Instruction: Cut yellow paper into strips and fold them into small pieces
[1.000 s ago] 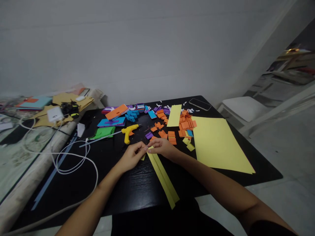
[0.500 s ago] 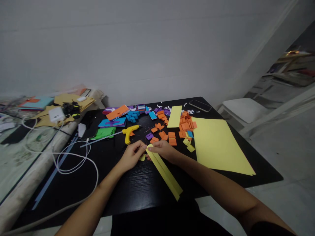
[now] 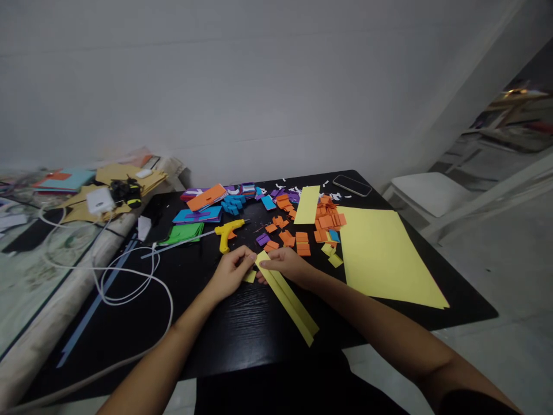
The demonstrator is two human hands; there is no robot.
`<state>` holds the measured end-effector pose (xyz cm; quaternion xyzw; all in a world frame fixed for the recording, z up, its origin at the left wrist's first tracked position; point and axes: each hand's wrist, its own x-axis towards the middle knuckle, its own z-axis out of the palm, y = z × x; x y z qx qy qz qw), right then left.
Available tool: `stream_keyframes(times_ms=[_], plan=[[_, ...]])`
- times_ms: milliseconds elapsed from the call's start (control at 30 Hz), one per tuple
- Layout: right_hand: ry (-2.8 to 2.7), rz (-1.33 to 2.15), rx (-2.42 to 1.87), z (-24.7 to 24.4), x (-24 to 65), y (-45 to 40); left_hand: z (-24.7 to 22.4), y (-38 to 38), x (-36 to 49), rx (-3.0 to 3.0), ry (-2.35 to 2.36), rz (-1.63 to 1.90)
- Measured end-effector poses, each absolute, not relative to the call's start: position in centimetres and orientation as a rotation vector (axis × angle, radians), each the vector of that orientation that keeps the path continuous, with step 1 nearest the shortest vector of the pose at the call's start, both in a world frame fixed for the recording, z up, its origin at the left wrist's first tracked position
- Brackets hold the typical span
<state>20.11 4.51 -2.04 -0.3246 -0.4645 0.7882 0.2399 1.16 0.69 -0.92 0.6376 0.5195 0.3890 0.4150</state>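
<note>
Head view, and it's the right hand [image 3: 289, 264] doing the holding: the thumb lies over the upper end of a folded yellow paper strip [image 3: 288, 297], other fingers underneath, a narrow grip that seems chosen to keep the fold from springing open. The strip slants down over the table [image 3: 242, 331] toward the person's body, its lower end unpinched and the layers parted there. Over at that same upper end comes the left hand [image 3: 228, 274], thumb and fingers drawn close together; whether they pinch the paper's edge or merely meet beside it, I cannot tell. Two hands at one end, probably for fine control of that edge!

Just beneath the left fingers, a small yellow piece [image 3: 249, 277] lies on the tabletop. Beyond the hands, the yellow glue gun [image 3: 224, 233] lies on its side, nozzle pointing right and handle toward the person, an easy reach for the left hand by the look of it. Small orange paper pieces [image 3: 303, 244] gather past the right hand, handy yet out from under the strip. Off to the right, large yellow sheets [image 3: 384, 253] lie flat, perhaps so they stay uncreased, with the phone [image 3: 352, 185] at the far edge.
</note>
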Motion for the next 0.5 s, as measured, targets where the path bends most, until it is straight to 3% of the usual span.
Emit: stream_keyframes(times_ms=[500], plan=[[-1.328,2.172,-0.896,-1.64,20.0,4.49,-0.9,0.43,1.72,1.518,1.287,1.004]])
